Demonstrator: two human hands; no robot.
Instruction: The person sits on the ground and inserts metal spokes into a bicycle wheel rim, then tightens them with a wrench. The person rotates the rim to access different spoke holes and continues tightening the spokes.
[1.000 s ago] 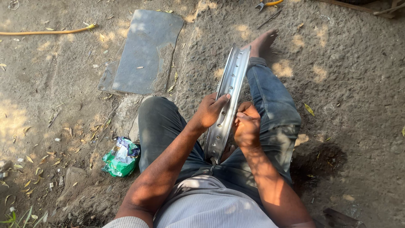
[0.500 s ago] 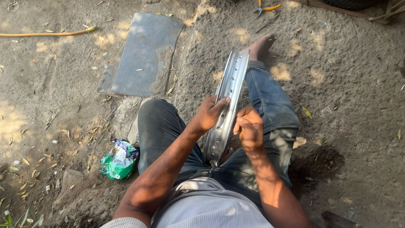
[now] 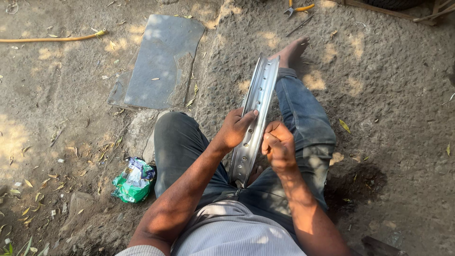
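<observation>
Hands work on a bare metal wheel rim (image 3: 256,118) that stands on edge between the person's legs, its far end near the bare foot (image 3: 291,52) and its near end down at the lap. The left hand (image 3: 235,129) clasps the rim's left wall, fingers curled over the edge into the drilled channel, a closed grip on the rim. Just right of that grip, the right hand (image 3: 278,146) is bunched against the rim's other side; whether it pinches the rim or some small part, I cannot tell. Judging by this, the step in hand is working along the rim's spoke holes, and the next move likely calls for turning the rim while the left grip steadies it. Well beyond the rim, yellow-handled pliers (image 3: 298,8) lie on the ground.
</observation>
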